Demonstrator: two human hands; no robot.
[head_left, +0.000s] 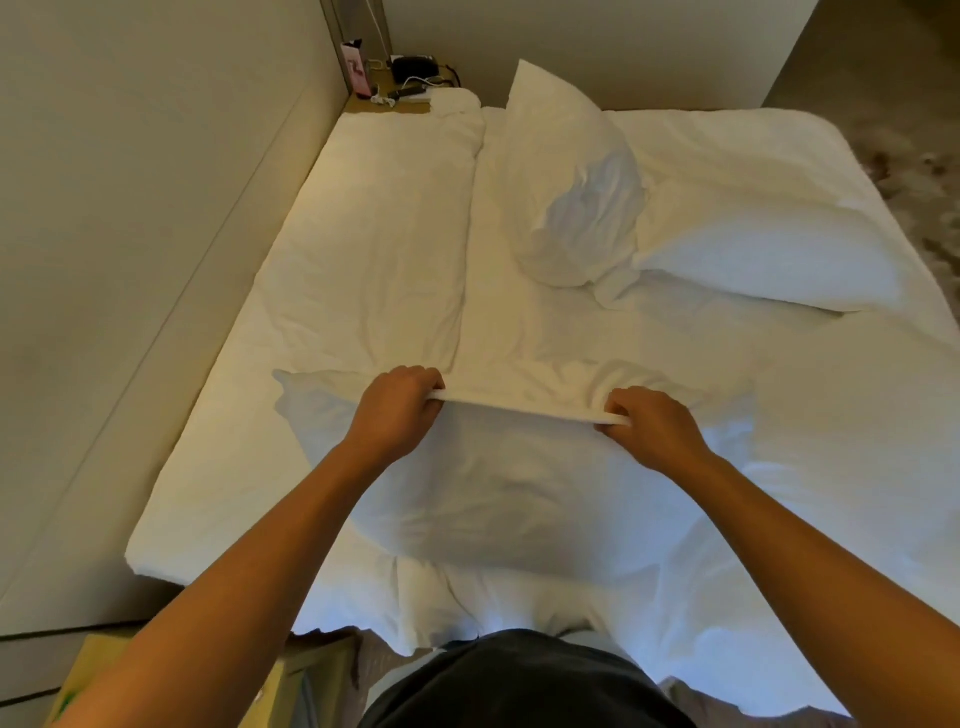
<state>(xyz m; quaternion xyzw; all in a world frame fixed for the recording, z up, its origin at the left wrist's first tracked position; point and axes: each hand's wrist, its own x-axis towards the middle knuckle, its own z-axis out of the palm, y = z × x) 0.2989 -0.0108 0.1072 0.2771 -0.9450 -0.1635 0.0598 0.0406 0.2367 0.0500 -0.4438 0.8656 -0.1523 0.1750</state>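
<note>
A white pillow (509, 493) lies across the near end of the bed (208, 509), right in front of me. Both my hands hold the far edge of its white pillowcase (524, 408), which is stretched into a taut band between them. My left hand (397, 410) grips the band's left end with curled fingers. My right hand (649, 426) pinches its right end between thumb and fingers. The pillow's left corner sticks out past my left hand.
A folded white duvet (384, 244) lies along the bed's left side by the wall (130, 182). Two more pillows (576, 197) (769, 254) rest at the far right. A bedside shelf (400, 88) with cables and small objects sits at the head. A cardboard box (104, 660) stands near left.
</note>
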